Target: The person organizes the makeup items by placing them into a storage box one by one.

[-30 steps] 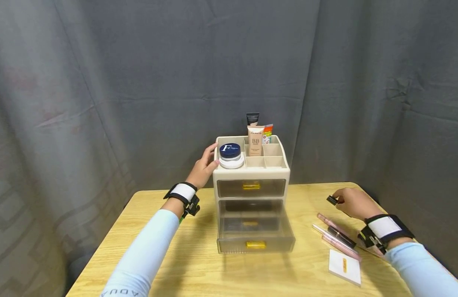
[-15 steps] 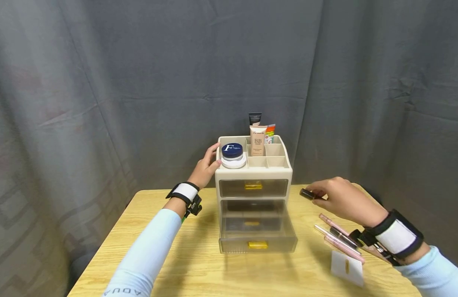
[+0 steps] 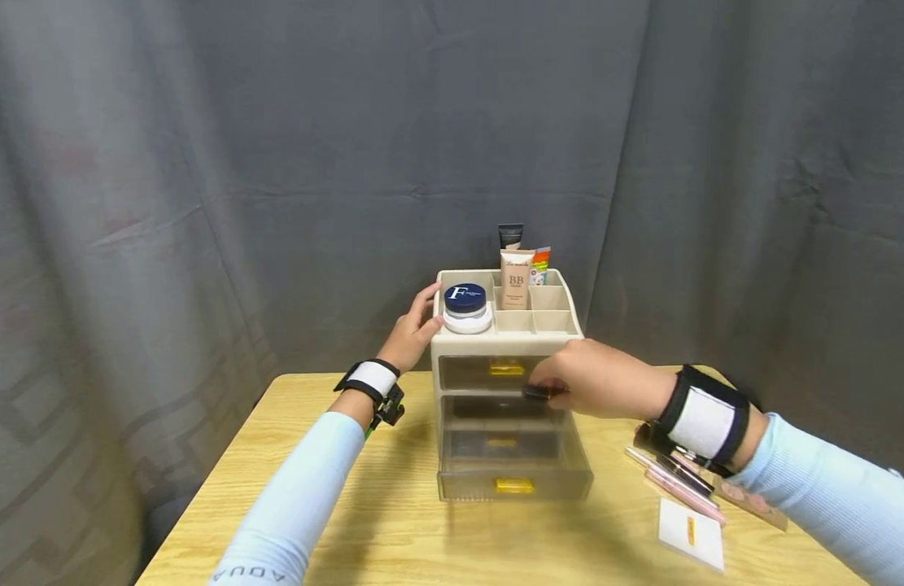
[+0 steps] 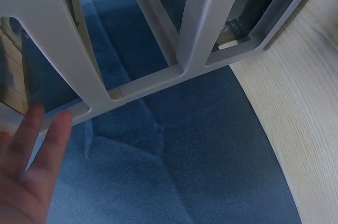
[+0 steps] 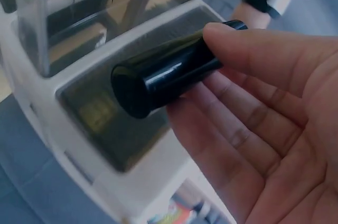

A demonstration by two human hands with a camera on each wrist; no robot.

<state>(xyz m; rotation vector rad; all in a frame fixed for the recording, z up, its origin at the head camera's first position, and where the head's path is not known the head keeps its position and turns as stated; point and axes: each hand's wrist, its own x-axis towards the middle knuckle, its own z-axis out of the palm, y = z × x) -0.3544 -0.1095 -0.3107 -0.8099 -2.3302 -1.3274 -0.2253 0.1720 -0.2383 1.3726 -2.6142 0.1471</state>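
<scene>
- Right hand [image 3: 591,378] has swung across from the counter [image 3: 312,456]'s far side to above the pulled-out drawer [image 3: 466,486], pinching a black tube [image 5: 169,71].
- Left hand [image 3: 409,338] rests relaxed fingers against the organizer [image 3: 506,348]'s edge.
- Blue-lidded jar [image 3: 465,299] and squeeze tubes [image 3: 516,281] already stand on top; pink pen [image 3: 682,491] and white box [image 3: 689,533] seem left to stow.
- Right sleeve [image 3: 825,488] partly covers a patterned box [image 3: 752,502]; the drawer's inside is perhaps too murky to judge.

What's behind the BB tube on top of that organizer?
Behind the BB tube you can see the upper end of a dark-topped tube, plus an orange-topped tube to the right. Their lower parts are covered, so I can't see their bases.
</scene>
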